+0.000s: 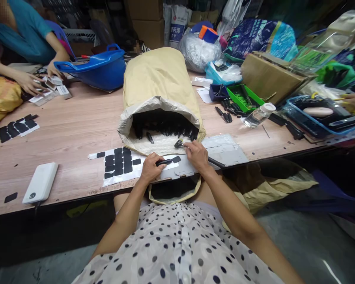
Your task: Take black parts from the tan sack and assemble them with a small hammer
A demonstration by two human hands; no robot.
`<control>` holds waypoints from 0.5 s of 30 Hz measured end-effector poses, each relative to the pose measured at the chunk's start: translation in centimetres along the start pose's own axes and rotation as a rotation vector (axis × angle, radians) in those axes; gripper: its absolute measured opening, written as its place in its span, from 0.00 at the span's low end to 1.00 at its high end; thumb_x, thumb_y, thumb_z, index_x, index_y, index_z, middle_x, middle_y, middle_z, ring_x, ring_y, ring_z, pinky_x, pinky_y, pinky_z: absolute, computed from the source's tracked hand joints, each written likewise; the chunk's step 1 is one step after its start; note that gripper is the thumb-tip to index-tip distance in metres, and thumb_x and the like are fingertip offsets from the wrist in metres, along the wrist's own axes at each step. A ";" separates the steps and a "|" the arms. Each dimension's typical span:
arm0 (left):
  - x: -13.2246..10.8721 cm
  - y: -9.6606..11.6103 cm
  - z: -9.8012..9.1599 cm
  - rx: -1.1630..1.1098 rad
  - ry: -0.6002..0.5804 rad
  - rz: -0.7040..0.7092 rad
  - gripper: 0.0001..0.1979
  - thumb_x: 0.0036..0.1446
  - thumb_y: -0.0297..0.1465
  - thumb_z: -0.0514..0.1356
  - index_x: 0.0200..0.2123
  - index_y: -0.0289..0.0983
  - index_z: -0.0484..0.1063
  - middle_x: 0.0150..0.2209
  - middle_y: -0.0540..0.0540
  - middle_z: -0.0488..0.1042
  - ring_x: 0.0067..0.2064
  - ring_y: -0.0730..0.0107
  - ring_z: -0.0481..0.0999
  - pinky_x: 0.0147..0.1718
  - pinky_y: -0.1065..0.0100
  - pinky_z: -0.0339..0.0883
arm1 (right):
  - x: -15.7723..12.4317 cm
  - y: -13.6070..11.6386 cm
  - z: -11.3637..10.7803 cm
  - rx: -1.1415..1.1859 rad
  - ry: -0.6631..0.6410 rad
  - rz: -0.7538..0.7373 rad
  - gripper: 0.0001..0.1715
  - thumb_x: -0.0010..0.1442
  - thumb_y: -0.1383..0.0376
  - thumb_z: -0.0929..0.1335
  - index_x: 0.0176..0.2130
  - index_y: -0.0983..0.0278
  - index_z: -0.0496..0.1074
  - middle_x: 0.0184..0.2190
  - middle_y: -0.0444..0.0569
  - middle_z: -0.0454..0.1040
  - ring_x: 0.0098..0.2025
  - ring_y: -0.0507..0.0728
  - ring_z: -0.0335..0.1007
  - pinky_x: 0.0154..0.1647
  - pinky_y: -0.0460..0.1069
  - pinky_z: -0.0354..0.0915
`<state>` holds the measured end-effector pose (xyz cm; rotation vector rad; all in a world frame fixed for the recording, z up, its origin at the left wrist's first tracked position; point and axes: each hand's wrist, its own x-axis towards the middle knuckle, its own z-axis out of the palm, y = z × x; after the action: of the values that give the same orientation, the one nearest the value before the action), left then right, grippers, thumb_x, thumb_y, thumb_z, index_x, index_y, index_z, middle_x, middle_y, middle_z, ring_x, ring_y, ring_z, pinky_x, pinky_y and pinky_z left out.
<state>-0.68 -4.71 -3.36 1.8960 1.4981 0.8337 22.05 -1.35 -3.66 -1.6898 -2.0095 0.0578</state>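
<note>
My left hand [152,167] is closed on a slim black piece [165,162] at the table's front edge. The tip of this piece points right, by a small black rectangular patch [176,159]. My right hand [197,156] grips a small hammer [179,144], its black head to the left and its dark handle coming out below the palm. Just beyond both hands, a large tan sack [156,75] lies with its mouth toward me and many black parts [177,129] inside. Left of my left hand, black adhesive-looking patches [118,161] sit on white backing.
A grey-white board [229,148] lies under the work area. At left are a white power bank [41,183], a blue basin [100,69] and a co-worker's hands [32,83] among small boxes. At right stand a bottle [258,115], a green tray [244,98] and a blue basket [322,114].
</note>
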 end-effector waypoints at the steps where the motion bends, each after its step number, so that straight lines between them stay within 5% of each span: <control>1: 0.0 0.0 0.0 0.010 -0.005 0.008 0.06 0.50 0.26 0.64 0.33 0.40 0.79 0.34 0.48 0.75 0.40 0.62 0.74 0.44 0.59 0.70 | 0.1 0.2 0.3 -0.014 0.001 -0.007 0.16 0.64 0.68 0.64 0.46 0.59 0.79 0.35 0.51 0.73 0.40 0.59 0.67 0.39 0.50 0.62; 15: -0.3 0.2 -0.5 0.089 -0.055 0.093 0.07 0.61 0.35 0.59 0.36 0.42 0.77 0.34 0.46 0.74 0.41 0.60 0.72 0.45 0.58 0.67 | -0.4 0.2 1.4 -0.101 0.043 -0.044 0.18 0.66 0.67 0.62 0.49 0.59 0.77 0.36 0.52 0.70 0.41 0.60 0.63 0.40 0.51 0.59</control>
<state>-1.04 -4.98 -2.92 2.0510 1.4453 0.7607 21.70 -1.23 -5.10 -1.6923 -2.0483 -0.0960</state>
